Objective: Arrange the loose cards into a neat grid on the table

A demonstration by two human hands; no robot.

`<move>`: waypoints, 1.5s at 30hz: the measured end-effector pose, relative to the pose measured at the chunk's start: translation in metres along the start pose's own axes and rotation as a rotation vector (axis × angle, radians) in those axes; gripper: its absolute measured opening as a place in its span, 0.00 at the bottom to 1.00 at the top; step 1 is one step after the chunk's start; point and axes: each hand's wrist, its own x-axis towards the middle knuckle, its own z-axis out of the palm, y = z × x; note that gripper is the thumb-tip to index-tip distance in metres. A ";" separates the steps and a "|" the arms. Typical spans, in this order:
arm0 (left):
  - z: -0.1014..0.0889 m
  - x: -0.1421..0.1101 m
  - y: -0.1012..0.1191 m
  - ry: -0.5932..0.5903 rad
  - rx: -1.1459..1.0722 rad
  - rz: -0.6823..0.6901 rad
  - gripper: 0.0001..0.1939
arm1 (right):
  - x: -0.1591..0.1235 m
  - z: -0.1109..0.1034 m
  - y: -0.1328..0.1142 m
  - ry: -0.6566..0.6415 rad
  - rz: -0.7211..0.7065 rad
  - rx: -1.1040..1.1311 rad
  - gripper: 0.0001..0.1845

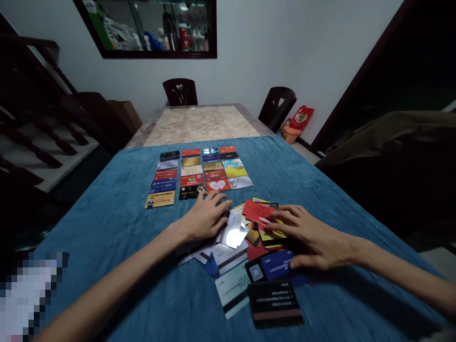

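A loose pile of plastic cards lies on the blue cloth in front of me, with a black card (275, 304) and a pale green card (233, 289) at its near edge. My left hand (206, 216) rests over the pile's left side, fingers spread, beside a shiny silver card (235, 230). On the right, my right hand (306, 237) lies with fingers apart over a red card (257, 211), a yellow card (272, 237) and a blue card (280, 265). Beyond the pile, several cards stand in neat overlapping columns, among them a gold card (160, 199) and a heart-printed card (218, 185).
The blue cloth (121, 213) covers the near part of a long table, whose patterned top (206, 124) shows at the far end. Dark chairs (181, 92) stand around it. A blurred-out pale object (30, 294) sits at the lower left. A red bag (302, 117) is by the wall.
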 end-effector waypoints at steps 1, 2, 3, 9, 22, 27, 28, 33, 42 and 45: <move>0.000 0.004 0.005 -0.008 -0.026 0.020 0.21 | -0.009 0.002 -0.003 -0.017 0.005 -0.002 0.45; 0.000 0.009 0.010 -0.016 -0.049 0.034 0.22 | -0.016 0.005 -0.005 -0.023 0.016 -0.011 0.48; 0.001 0.013 0.014 -0.029 -0.068 0.044 0.23 | -0.022 0.008 -0.006 -0.024 0.022 -0.020 0.49; 0.008 0.039 0.034 -0.082 -0.114 0.063 0.36 | -0.029 0.029 -0.002 0.052 0.027 -0.033 0.50; 0.001 0.002 0.014 -0.108 -0.103 -0.057 0.26 | 0.032 0.045 -0.033 0.161 -0.090 -0.033 0.43; -0.005 -0.024 0.003 -0.098 -0.076 -0.120 0.24 | 0.065 0.050 -0.052 0.149 -0.100 0.010 0.43; -0.006 -0.029 0.001 -0.089 -0.065 -0.131 0.23 | 0.071 0.051 -0.055 0.146 -0.111 0.017 0.44; -0.009 -0.059 -0.008 -0.026 -0.011 -0.157 0.20 | 0.099 0.057 -0.069 0.162 -0.150 0.024 0.44; -0.012 -0.090 -0.008 0.130 -0.014 -0.165 0.14 | 0.130 0.066 -0.093 0.164 -0.207 0.022 0.37; -0.010 -0.088 -0.008 0.130 -0.030 -0.158 0.15 | 0.137 0.065 -0.098 0.153 -0.222 0.017 0.36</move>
